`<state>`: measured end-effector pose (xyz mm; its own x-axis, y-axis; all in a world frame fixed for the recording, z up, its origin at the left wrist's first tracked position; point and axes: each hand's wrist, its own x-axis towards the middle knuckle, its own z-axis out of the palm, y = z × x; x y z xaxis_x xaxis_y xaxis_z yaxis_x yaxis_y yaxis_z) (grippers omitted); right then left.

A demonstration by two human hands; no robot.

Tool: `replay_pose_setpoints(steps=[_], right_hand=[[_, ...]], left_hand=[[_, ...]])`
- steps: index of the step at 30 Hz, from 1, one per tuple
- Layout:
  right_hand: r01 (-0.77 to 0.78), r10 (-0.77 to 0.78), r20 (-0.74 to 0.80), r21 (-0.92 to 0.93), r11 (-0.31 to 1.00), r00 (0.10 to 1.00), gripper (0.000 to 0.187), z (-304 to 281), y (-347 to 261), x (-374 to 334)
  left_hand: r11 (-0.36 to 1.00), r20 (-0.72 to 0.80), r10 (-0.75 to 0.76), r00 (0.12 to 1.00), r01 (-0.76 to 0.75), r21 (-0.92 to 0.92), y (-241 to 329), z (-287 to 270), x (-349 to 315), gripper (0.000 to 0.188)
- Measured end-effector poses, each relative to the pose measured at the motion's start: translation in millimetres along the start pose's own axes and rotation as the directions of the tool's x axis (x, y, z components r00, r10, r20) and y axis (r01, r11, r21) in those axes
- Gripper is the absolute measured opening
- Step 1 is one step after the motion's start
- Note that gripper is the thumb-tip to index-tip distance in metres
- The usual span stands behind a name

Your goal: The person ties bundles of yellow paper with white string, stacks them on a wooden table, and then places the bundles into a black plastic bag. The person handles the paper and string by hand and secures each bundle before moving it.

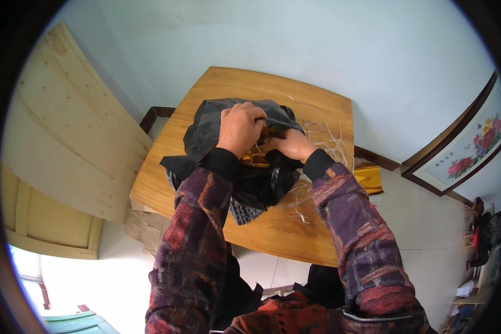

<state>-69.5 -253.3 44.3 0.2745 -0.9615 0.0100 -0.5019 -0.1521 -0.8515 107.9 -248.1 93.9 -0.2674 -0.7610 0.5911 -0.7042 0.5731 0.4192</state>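
Observation:
A black plastic bag (206, 122) lies bunched on the wooden table, its mouth parted between my hands. My left hand (241, 127) is closed on the bag's upper edge, fingers bent over the plastic. On the other side, my right hand (295, 145) reaches into the opening, its fingertips hidden by the bag. Shiny gold material (254, 158) shows inside the mouth. Under the bag's near side pokes out a grey, bumpy-textured piece (244, 214). Loose whitish strings (331, 139) are strewn to the right of the bag, some close to my right hand.
The wooden table (256, 236) stands near a pale blue wall. A large plywood sheet (67, 122) leans at the left, with brown paper (145, 227) on the floor below. Beyond the table's right edge sits a gold item (369, 179). A framed flower picture (465, 147) leans farther right.

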Motion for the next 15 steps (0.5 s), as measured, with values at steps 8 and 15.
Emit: replay_pose_setpoints(steps=[8, 15], right_hand=[[-0.330, 0.452, -0.012, 0.666, 0.669, 0.892, 0.033, -7, 7, -53], [-0.285, 0.433, -0.142, 0.569, 0.772, 0.890, 0.027, -10, 20, -69]], left_hand=[[0.998, -0.101, 0.059, 0.993, -0.057, 0.029, 9, 5, -4, 0.009], [0.967, -0.099, 0.254, 0.962, -0.249, 0.057, 29, 4, -13, 0.021]])
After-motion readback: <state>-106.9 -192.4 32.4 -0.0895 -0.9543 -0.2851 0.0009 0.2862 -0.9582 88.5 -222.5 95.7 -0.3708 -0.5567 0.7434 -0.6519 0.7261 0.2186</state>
